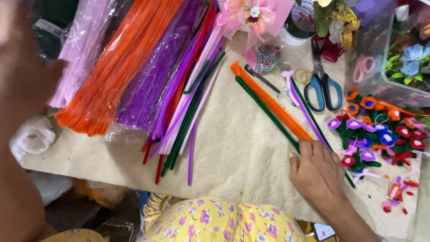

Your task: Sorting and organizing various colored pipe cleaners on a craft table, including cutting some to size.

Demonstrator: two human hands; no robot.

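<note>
My right hand (319, 174) rests palm-down on the cream mat (233, 152), fingers bent. Its fingertips touch the near ends of a loose bunch of orange pipe cleaners (268, 102). Dark green pipe cleaners (268, 115) and a purple one (309, 117) run under the hand. My left hand and arm (20, 103) are raised close to the camera at the left edge, blurred, with the fingers not readable. Finished pipe-cleaner flowers (380, 134) lie just right of my right hand.
Plastic-wrapped packs of pink, orange (112, 67) and purple pipe cleaners lie at the back left, with loose stems (183, 116) beside them. Blue-handled scissors (322, 87), a pink ribbon bow (253, 15), a clear box of flowers (398, 58) and small scraps (398, 192) are on the right.
</note>
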